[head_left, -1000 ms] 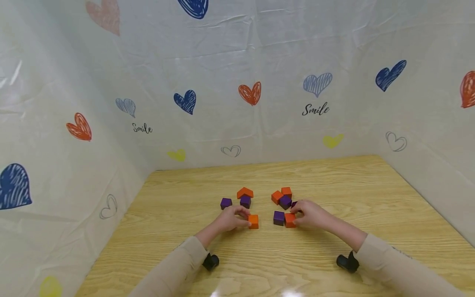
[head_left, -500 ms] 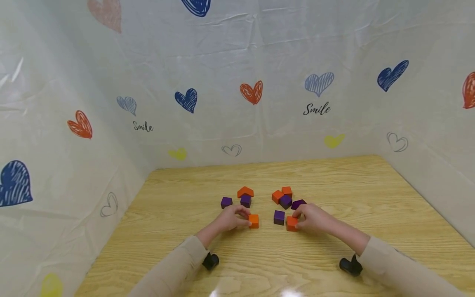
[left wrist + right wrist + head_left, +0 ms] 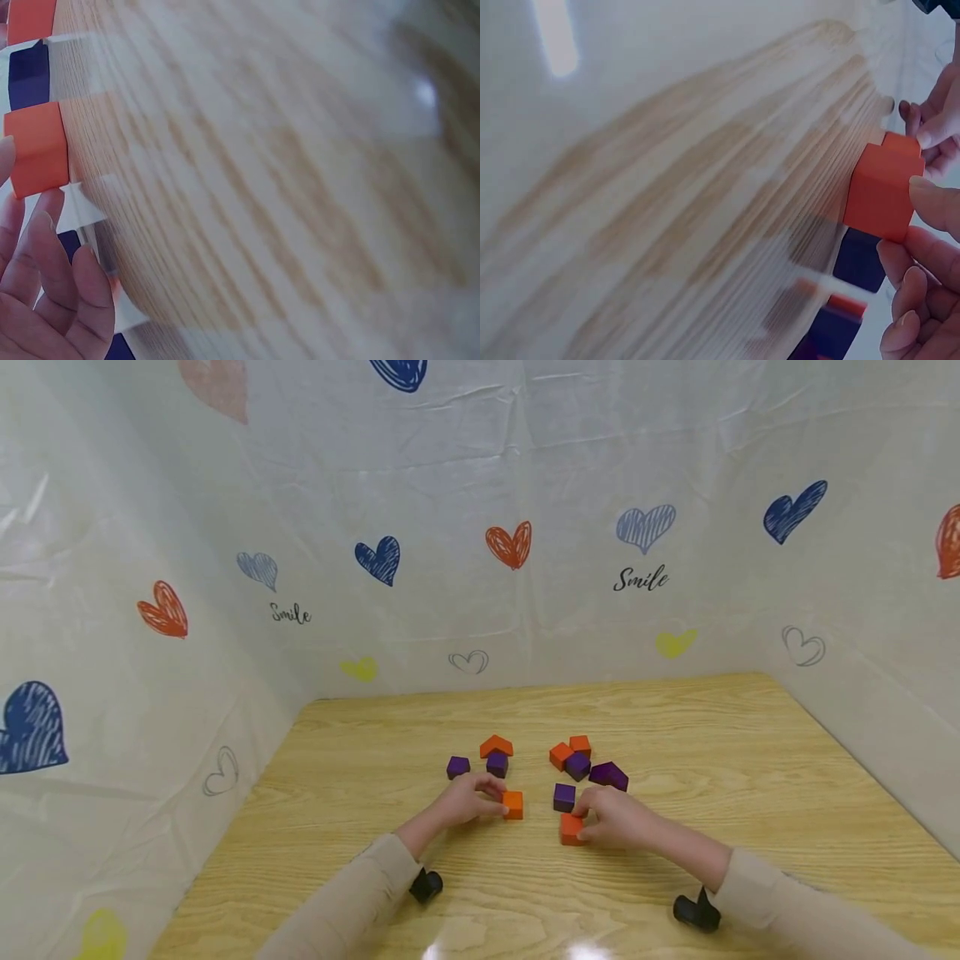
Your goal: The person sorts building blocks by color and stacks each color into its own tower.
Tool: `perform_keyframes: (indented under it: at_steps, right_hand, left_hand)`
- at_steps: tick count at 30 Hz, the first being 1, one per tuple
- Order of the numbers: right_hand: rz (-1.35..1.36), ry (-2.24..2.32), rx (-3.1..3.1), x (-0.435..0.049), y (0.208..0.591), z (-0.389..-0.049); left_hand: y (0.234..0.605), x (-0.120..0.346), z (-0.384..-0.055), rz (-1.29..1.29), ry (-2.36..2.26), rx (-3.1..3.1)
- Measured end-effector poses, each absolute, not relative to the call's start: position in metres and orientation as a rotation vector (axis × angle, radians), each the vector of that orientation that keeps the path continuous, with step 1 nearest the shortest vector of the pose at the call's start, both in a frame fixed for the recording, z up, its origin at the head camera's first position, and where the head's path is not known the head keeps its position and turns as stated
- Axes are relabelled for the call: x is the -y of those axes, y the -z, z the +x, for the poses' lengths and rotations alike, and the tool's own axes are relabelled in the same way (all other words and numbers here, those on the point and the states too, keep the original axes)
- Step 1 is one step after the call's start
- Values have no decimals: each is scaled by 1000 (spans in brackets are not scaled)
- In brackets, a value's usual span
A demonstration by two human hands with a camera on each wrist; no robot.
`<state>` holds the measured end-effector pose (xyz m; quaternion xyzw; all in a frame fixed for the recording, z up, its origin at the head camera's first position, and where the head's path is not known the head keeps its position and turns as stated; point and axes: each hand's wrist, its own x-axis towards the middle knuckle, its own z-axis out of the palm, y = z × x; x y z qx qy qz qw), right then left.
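Note:
In the head view my left hand (image 3: 468, 802) pinches an orange cube (image 3: 513, 805) between thumb and fingers on the table. My right hand (image 3: 618, 817) holds a red-orange cube (image 3: 571, 829) the same way, nearer to me and a little to the right. Just behind that cube stands a purple cube (image 3: 565, 797), apart from the left hand's cube. The left wrist view shows the left hand's orange cube (image 3: 37, 148) with the thumb partly cut off by the frame. In the right wrist view, the thumb and a finger touch opposite sides of the red-orange cube (image 3: 883, 193).
Beyond the left hand lie two purple cubes (image 3: 497, 765) (image 3: 458, 767) and an orange roof-shaped block (image 3: 497, 746). Two orange cubes (image 3: 580, 746) (image 3: 561, 757) cluster with a purple cube (image 3: 577, 766) at the back right, beside a purple angular block (image 3: 609, 776). A printed sheet (image 3: 450, 610) surrounds the wooden table (image 3: 705, 735).
My right hand has drawn its red-orange cube away from the purple cube's right side, then leftward and toward me. The purple angular block now shows fully. The left hand has stayed put.

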<state>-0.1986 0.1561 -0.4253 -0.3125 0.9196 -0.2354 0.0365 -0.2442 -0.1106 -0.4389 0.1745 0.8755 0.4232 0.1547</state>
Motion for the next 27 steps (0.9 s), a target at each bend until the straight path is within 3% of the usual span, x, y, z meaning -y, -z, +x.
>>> perform_keyframes:
  at_steps: [7, 19, 27]
  right_hand:
    - [-1077, 639, -2861, -137, 425, -199]
    - [-981, 639, -2836, -113, 420, -203]
    - [-961, 587, -2863, -102, 417, -209]
  left_hand:
    - [438, 110, -241, 481, -1229, -2482]
    - [443, 118, -242, 623, -1209, -2502]
    - [438, 117, -239, 547, -1189, -2508]
